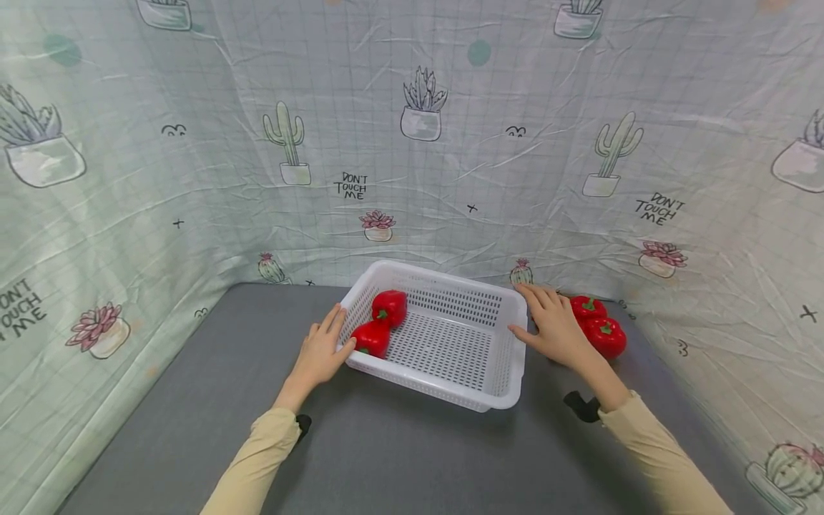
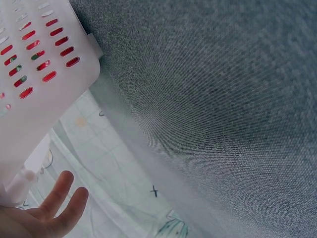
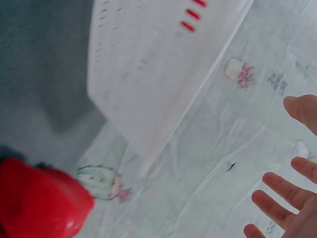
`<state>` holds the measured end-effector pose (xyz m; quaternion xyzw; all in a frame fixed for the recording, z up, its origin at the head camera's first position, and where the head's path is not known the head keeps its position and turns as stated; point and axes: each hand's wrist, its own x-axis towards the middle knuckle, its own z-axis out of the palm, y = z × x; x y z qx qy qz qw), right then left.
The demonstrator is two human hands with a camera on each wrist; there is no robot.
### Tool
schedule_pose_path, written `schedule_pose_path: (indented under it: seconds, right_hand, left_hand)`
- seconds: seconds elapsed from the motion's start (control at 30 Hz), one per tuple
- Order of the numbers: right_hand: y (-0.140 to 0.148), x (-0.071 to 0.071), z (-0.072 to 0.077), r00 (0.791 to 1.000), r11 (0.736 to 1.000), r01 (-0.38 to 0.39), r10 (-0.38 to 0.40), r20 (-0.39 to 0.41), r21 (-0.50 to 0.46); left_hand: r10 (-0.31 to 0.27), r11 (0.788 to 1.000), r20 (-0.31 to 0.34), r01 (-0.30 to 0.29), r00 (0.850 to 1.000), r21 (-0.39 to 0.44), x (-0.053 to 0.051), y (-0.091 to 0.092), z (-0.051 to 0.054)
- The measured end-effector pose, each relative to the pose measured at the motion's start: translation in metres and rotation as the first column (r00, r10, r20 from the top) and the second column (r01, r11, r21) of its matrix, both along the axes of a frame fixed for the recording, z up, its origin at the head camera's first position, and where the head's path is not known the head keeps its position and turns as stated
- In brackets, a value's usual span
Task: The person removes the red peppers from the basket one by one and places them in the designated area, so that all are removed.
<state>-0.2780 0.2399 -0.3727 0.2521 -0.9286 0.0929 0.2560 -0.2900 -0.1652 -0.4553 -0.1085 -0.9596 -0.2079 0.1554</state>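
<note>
A white perforated plastic basket (image 1: 438, 386) sits between my two hands on the grey surface. Two red bell peppers lie at its left end, one pepper (image 1: 389, 308) behind the other pepper (image 1: 371, 339). My left hand (image 1: 320, 352) is at the basket's left rim, its thumb by the front corner; two fairly straight fingers (image 2: 72, 210) show past the rim in the left wrist view. Over at the right end, my right hand (image 1: 555, 325) has its fingers spread beside the rim. The right wrist view shows those fingers (image 3: 280, 188) apart from the basket wall.
More red bell peppers (image 1: 605, 337) lie on the table just right of my right hand, partly behind it. A cactus-print cloth (image 1: 450, 179) hangs behind the grey tabletop (image 1: 399, 458) and along both sides.
</note>
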Motion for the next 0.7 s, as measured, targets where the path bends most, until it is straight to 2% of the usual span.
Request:
schedule_pose_path:
  seconds: [0.43,0.7]
  right_hand:
    - [-0.046,-0.013,0.020,0.995,0.995,-0.095,0.094,0.010,0.024]
    - [-0.077,-0.029,0.031,0.989,0.988,-0.149,0.150,-0.012,0.031]
  left_hand:
    - [-0.003,1.000,-0.001,0.003,1.000,-0.007,-0.001,0.001,-0.001]
    - [0.007,1.000,0.001,-0.007,1.000,-0.008,0.000,0.001,0.001]
